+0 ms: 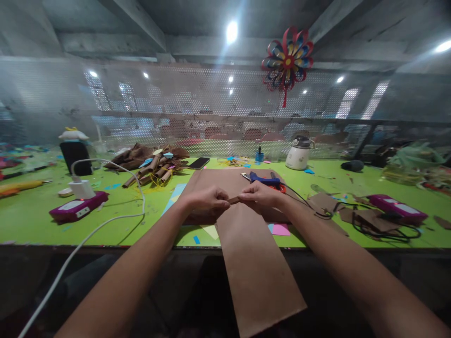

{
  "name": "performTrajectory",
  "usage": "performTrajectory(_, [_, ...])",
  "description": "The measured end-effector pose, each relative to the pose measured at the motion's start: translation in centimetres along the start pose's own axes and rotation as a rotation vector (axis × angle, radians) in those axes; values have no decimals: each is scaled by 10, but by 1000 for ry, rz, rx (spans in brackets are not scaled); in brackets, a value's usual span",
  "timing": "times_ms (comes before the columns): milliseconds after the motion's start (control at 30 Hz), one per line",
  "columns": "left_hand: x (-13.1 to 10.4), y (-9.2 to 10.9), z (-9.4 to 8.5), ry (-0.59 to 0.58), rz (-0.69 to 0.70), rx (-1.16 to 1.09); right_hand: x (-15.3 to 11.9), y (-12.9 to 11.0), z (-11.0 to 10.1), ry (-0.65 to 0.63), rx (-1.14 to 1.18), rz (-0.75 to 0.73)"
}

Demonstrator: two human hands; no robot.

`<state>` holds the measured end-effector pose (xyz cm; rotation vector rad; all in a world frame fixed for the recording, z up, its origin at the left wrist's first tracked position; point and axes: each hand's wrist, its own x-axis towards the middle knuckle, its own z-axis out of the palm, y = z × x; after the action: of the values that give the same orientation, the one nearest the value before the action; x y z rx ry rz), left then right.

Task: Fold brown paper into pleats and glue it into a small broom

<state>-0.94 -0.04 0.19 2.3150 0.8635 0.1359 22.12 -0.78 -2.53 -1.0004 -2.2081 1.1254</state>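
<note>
A long strip of brown kraft paper [255, 263] hangs over the table's front edge toward me. Its far end is folded or rolled into a narrow band between my two hands. My left hand [209, 199] pinches the left end of that band, fingers closed. At the right end, my right hand [260, 193] grips it between thumb and fingers. Both hands are above a brown paper sheet [207, 180] lying on the green table. Just behind my right hand lies a blue glue gun [262, 179] with a black cord.
Purple power strips [79, 206] [398, 209] lie left and right, the left one with a white charger and cable. Brown paper rolls [155, 169], a phone [199, 163], a blue bottle [260, 155] and a white jug [298, 154] stand or lie farther back. Paper scraps dot the green table [116, 232].
</note>
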Motion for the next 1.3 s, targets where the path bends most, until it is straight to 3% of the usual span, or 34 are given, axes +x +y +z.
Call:
performTrajectory(100, [-3,-1,-1,-33,-44,-79,0,2,-5,60,-1,27])
performTrajectory(333, [-1,-5,-1,-21,-5,-117,5,9,-9,297,97,58])
performTrajectory(567, [-2,-9,-5,64,15,-83,-1,6,-20,193,101,-38])
performTrajectory(767, [-3,-4,-8,73,-21,-87,-7,-1,-24,212,122,-20])
performTrajectory(1000, [-4,-7,-8,147,27,-198,-5,4,-27,202,405,-4])
performTrajectory(1167, [-11,0,-10,91,19,-456,-6,-2,-20,311,584,-119])
performTrajectory(1300, [-12,3,-4,-19,72,-607,-9,-16,-3,103,568,-131])
